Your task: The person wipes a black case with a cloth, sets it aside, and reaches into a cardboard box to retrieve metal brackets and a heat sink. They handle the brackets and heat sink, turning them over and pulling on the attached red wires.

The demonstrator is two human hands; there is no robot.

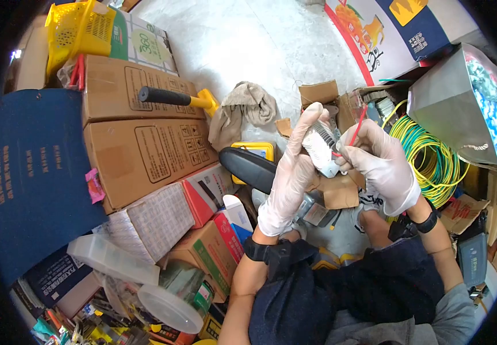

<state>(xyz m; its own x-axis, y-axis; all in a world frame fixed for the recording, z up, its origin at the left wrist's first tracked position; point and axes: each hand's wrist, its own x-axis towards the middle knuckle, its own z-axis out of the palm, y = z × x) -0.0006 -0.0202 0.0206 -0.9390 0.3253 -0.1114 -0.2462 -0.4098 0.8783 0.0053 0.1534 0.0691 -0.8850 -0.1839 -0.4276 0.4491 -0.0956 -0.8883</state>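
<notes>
My left hand (290, 171), in a white glove, is shut on a small grey-and-white ribbed device (321, 147) held up in front of me. My right hand (379, 164), also gloved, pinches a thin red wire (358, 126) that runs up from the device's right side. Both hands meet over the device, above my dark-trousered knees. A black curved object (247, 168) lies just left of my left wrist.
Stacked brown cartons (145, 150) with a yellow-handled hammer (176, 98) on top sit at left. A coil of green-yellow cable (432, 158) lies at right beside a grey bag (452, 112). A beige rag (245, 109) rests on the concrete floor. Small boxes and clear lids crowd the lower left.
</notes>
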